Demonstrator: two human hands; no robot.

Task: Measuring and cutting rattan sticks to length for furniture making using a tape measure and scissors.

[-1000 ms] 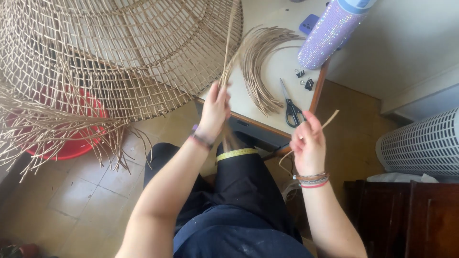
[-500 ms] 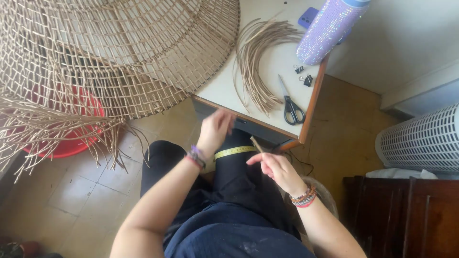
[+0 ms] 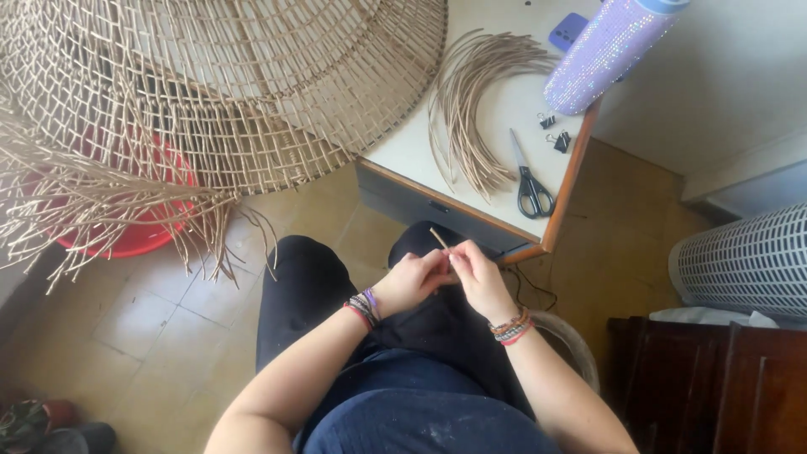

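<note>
Fingers: those of the left hand [image 3: 414, 282] and the right hand [image 3: 479, 276] are pinched together on one thin rattan strand [image 3: 440, 240], the two hands touching over the lap.
Strand: short pale end sticks up and to the left from between the fingertips; the rest is hidden in the hands.
Wrists: stacked bead bracelets [image 3: 363, 308] on the left, a similar stack [image 3: 510, 326] on the right.
Lap: dark trousers [image 3: 311, 286], knees pointing toward the desk [image 3: 471, 202].
Desk: pale top with a wooden edge, just beyond the hands.
Scissors: black-handled pair [image 3: 530, 181] lies near the desk's front edge.
Bundle: curved loose rattan strands [image 3: 471, 109] lie left of the scissors.
Clips: two small binder clips [image 3: 555, 133] sit right of the scissors.
Bottle: glittery lilac bottle [image 3: 605, 50] lies tilted at the desk's far right corner, a blue phone [image 3: 567, 29] beside it.
Weave: large open-weave rattan dome [image 3: 210, 76] overhangs the desk's left side, loose ends trailing.
Floor: red basin [image 3: 134, 235] stands under the dome on the tiles.
</note>
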